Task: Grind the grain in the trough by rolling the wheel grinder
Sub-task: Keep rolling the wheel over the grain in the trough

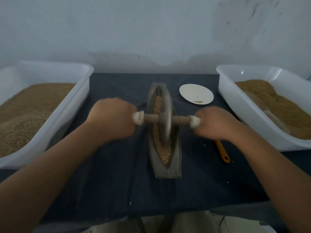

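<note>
Head view: a dark trough lies on a blue cloth in the middle, its long axis running near to far. Grain fills its narrow channel, showing both nearer and farther than the wheel. The wheel stands upright in the channel, about midway along the trough, its lower edge down in the grain; it is blurred. An axle passes through the wheel's centre and sticks out left and right.

The left hand grips the left end of the axle, fingers curled tight together in a fist around it, knuckles up. The right hand grips the right end the same way, fingers clamped round the axle. At the inner edge of each fist sits a white cap; whether it covers a thumb or the axle itself I cannot tell. Both forearms reach in from the near corners.

A white plate lies right of the trough's far end, with a small brown smear near its front rim. An orange handle lies on the cloth near the right wrist, its far part hidden by the hand.

A white left tub and a white right tub flank the cloth, each holding a brown heap, left heap and right heap. A pale wall rises behind.
</note>
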Available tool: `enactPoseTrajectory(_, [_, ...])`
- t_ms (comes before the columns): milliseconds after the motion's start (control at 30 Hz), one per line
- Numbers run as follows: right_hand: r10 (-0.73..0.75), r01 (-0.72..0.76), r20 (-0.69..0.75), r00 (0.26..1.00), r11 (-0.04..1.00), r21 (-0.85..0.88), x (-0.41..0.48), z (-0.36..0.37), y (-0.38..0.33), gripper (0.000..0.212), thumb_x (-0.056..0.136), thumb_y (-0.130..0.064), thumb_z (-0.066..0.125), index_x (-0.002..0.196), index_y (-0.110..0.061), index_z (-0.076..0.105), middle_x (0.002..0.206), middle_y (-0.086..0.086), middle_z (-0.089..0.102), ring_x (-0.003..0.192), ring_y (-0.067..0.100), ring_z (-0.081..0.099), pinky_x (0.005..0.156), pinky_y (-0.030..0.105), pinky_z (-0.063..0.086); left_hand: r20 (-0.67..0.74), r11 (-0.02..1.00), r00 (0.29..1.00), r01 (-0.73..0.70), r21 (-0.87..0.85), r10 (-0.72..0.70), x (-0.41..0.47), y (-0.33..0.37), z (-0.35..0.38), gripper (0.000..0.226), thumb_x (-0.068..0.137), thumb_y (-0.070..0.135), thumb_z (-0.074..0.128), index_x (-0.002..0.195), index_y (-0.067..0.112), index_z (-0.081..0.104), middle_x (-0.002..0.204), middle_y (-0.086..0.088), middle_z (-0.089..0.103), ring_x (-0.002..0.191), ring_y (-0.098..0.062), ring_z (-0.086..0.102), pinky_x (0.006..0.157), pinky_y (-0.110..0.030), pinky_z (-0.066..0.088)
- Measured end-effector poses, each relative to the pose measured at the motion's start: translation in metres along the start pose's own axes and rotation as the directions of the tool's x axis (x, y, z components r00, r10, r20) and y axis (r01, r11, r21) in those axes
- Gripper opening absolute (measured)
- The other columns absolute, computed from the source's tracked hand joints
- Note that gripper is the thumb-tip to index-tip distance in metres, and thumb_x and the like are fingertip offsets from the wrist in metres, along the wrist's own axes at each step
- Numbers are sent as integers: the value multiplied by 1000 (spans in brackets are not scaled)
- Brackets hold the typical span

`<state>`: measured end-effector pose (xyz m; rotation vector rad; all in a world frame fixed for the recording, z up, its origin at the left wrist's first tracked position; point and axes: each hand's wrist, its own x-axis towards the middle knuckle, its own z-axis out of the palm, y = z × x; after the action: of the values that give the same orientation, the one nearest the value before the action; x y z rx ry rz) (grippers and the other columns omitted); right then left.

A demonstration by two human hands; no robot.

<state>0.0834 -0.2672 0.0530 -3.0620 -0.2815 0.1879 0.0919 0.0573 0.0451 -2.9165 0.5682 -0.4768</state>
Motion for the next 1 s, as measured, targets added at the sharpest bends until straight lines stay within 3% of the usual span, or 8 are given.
enactPoseTrajectory(133, [-61, 61, 3, 998, 998, 32, -28, 0, 1, 45, 58, -72, 43, 73, -37, 66, 67, -16, 65, 61, 0, 58, 52, 28, 41, -30, 999, 999, -21, -29, 20, -29, -3, 3, 34, 76, 60, 48, 58, 32, 46, 49, 14, 43, 43, -5, 41, 45, -21, 21])
enactPoseTrajectory(333, [31, -64, -307, 951, 993, -98, 48, -13, -10, 35, 81, -56, 49, 74, -24, 61, 71, -6, 60, 65, 15, 53, 53, 28, 35, 61, 972, 977, 208, -107, -203, 51, -9, 16, 35, 82, 56, 49, 66, 27, 60, 68, 9, 58, 60, -16, 53, 56, -30, 41])
enactPoseTrajectory(467, [23, -47, -222, 975, 993, -107, 53, -20, -11, 25, 82, -48, 59, 81, -22, 62, 77, -5, 63, 69, 16, 57, 56, 30, 43, 121, 971, 975, 204, -123, -189, 50, -6, 11, 28, 79, 50, 52, 69, 26, 61, 74, 6, 63, 67, -21, 60, 60, -31, 46])
enactPoseTrajectory(600, [-71, 70, -29, 997, 996, -59, 1, -11, -4, 21, 75, -54, 62, 72, -33, 66, 63, -9, 64, 57, 5, 59, 49, 27, 38, 86, 989, 993, 90, -119, -80, -16, -4, 11, 28, 78, 53, 50, 64, 29, 52, 58, 12, 53, 52, -9, 50, 48, -24, 31])
enactPoseTrajectory(700, [-128, 128, 26, 991, 992, -9, -20, -12, -4, 21, 66, -67, 52, 86, -64, 57, 75, -41, 59, 54, 4, 60, 47, 26, 35, 21, 989, 998, 60, -135, -57, -37, -4, 11, 33, 75, 61, 44, 61, 32, 48, 51, 14, 48, 45, -5, 45, 45, -21, 25])
enactPoseTrajectory(800, [-30, 29, -127, 991, 1000, -12, 10, -7, -4, 33, 77, -66, 51, 69, -36, 64, 63, -10, 64, 60, 7, 59, 51, 29, 39, 97, 986, 988, 130, -103, -120, 1, -3, 11, 28, 79, 54, 53, 66, 30, 56, 63, 11, 57, 57, -12, 54, 52, -27, 37])
enactPoseTrajectory(900, [98, -107, -227, 969, 994, -25, 51, -2, -5, 31, 85, -53, 55, 69, -27, 62, 71, -6, 63, 69, 17, 60, 58, 31, 43, 116, 982, 979, 175, -76, -166, 55, -7, 5, 27, 81, 50, 57, 68, 26, 60, 72, 7, 61, 66, -20, 60, 61, -31, 45])
enactPoseTrajectory(1000, [117, -121, -136, 984, 993, -15, 61, -3, -5, 27, 84, -48, 57, 73, -25, 66, 75, -5, 65, 73, 17, 61, 61, 32, 45, 139, 988, 981, 141, -59, -132, 65, -7, -2, 28, 80, 51, 56, 70, 26, 62, 72, 6, 62, 64, -18, 58, 58, -30, 43])
